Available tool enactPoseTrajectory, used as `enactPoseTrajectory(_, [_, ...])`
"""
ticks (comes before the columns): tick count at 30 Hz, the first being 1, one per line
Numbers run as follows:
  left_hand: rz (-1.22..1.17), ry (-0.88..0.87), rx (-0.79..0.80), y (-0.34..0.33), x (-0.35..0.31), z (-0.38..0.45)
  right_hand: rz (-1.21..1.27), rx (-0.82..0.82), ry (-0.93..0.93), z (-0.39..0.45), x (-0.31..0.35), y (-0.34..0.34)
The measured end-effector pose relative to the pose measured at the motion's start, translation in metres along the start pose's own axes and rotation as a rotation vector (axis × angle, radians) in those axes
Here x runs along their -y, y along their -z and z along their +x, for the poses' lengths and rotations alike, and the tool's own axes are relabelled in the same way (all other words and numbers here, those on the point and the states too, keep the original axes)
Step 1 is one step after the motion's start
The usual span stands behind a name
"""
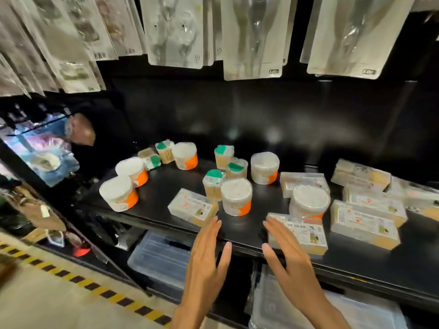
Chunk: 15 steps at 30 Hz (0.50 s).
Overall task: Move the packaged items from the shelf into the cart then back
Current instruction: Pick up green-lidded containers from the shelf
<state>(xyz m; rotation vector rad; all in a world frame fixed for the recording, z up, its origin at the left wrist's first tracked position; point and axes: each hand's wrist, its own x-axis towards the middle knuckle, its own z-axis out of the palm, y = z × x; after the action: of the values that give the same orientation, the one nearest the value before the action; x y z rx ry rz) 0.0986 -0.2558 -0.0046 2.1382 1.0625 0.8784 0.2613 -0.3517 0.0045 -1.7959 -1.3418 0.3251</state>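
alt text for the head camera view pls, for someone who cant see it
Two open hands, left hand and right hand, reach toward a black shelf holding nothing. The shelf carries round tubs with orange labels, small green-topped packs and flat rectangular boxes. Blister packs hang above.

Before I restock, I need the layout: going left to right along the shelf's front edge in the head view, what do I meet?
Round orange-banded tub → flat rectangular box → left hand → right hand → flat box touching its fingertips → larger flat box.
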Motion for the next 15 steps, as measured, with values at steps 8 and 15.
enactPoseTrajectory(8, [-0.044, -0.052, -0.025, 0.021, 0.056, 0.087, 0.008, -0.085, -0.051, 0.071, 0.004, -0.041])
enactPoseTrajectory(15, [-0.043, 0.031, 0.231, 0.035, 0.099, 0.187, 0.035, -0.234, -0.150, 0.120, 0.013, -0.067])
